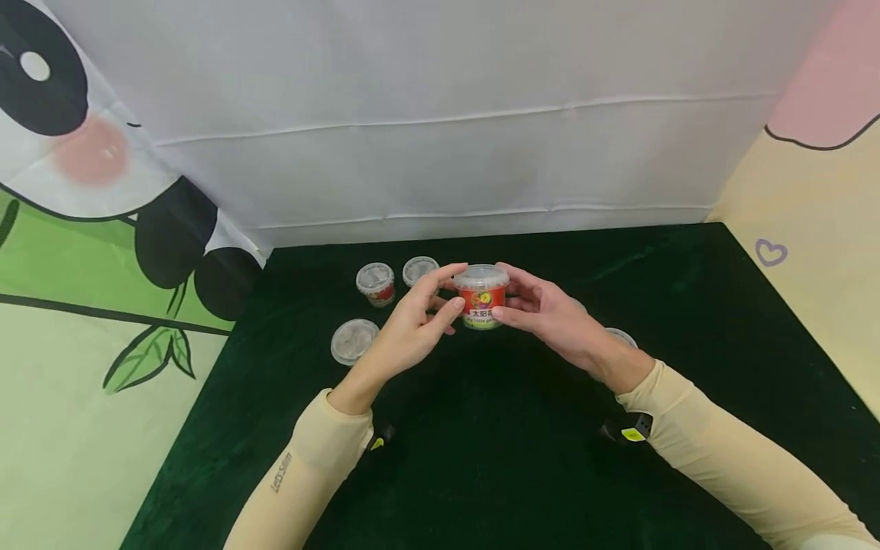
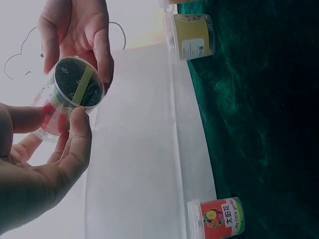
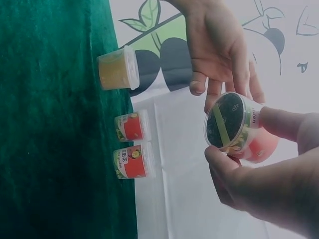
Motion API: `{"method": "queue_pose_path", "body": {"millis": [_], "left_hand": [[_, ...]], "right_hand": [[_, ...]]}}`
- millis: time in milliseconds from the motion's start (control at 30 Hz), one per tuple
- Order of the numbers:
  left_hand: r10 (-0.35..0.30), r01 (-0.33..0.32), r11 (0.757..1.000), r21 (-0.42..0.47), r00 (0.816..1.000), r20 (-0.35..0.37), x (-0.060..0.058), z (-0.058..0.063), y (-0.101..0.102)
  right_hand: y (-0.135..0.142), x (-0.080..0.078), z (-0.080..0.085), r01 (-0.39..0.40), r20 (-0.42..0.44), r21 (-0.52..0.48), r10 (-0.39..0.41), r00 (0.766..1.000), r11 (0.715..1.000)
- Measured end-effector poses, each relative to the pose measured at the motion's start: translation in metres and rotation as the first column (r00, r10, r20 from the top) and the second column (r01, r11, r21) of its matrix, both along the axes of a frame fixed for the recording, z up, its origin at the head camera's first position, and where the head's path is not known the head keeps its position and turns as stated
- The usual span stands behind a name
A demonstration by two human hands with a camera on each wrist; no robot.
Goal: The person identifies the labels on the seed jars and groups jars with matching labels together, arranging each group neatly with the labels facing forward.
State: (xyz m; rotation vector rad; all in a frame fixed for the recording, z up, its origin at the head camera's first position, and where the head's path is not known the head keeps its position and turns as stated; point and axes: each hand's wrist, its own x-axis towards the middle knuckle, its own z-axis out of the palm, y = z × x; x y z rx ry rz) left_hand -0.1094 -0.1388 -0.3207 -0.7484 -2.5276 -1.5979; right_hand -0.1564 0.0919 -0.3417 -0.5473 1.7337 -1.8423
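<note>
A clear-lidded plastic cup with a red label, flower picture and Chinese characters is held upright off the table between both hands. My left hand holds its left side, a finger by the lid rim and the thumb at the label. From the right, my right hand grips the same cup, thumb low on the label. Both wrist views show the dark cup bottom with a pale green strip across it. In the right wrist view, the left hand has its fingertips at the cup; contact there is unclear.
Two red-labelled cups stand at the table's back left. A yellow-brown cup is nearer, beside the left forearm. Another lidded cup is partly hidden behind the right wrist. Dark green cloth covers the table; a white sheet hangs behind.
</note>
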Motion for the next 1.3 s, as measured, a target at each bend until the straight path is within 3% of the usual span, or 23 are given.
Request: {"method": "queue_pose_path", "body": {"millis": [133,400,533,733,1000,1133,1300], "left_hand": [[0.000,0.000,1.000,-0.027,1.000,-0.004,-0.017,-0.014,-0.005],[0.014,-0.013,0.998,-0.065,1.000,0.025,-0.032,-0.012,-0.019],[0.034,-0.028,0.994,-0.105,0.998,0.050,-0.048,-0.012,-0.024],[0.085,-0.060,0.982,-0.180,0.987,0.136,-0.078,-0.019,-0.030],[0.177,-0.114,0.942,-0.316,0.968,0.177,-0.104,-0.035,-0.026],[0.200,-0.137,0.905,-0.404,0.973,0.119,-0.113,-0.045,-0.023],[0.238,-0.188,0.845,-0.501,0.970,0.039,-0.119,-0.053,-0.020]], "right_hand": [[-0.001,-0.004,0.001,0.029,-0.054,0.037,-0.027,0.998,0.999],[-0.011,-0.018,0.004,0.031,-0.068,0.046,-0.027,0.997,0.998],[-0.018,-0.032,0.003,0.034,-0.010,0.034,-0.034,0.999,0.999],[-0.032,-0.059,-0.005,0.066,0.152,-0.022,-0.062,0.986,0.998],[-0.047,-0.083,-0.023,0.140,0.257,-0.024,-0.129,0.958,0.990],[-0.053,-0.091,-0.032,0.189,0.278,0.019,-0.187,0.942,0.982],[-0.060,-0.098,-0.043,0.235,0.248,0.048,-0.239,0.939,0.971]]}}
